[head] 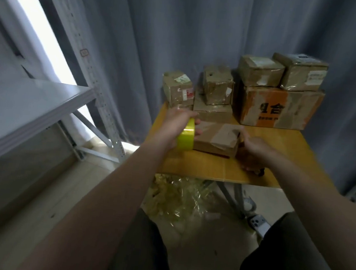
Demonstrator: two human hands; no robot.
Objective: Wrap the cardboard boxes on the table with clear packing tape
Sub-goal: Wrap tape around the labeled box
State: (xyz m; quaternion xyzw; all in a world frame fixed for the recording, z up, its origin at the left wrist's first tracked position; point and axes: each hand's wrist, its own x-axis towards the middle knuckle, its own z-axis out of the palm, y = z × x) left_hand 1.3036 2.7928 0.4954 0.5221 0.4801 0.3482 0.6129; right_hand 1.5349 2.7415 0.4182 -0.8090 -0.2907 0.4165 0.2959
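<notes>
Grey curtains (180, 39) back the table (288, 156), where a flat cardboard box (212, 142) lies between the hands: left hand (173, 126) grips the tape roll (185, 138) at its left end; right hand (255, 146) sits at its right edge, grip too blurred to tell. Probably light and stiff, so best held by its edges

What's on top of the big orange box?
Two smaller taped boxes, a left box and a right box. The orange box has its top hidden beneath them.
</notes>
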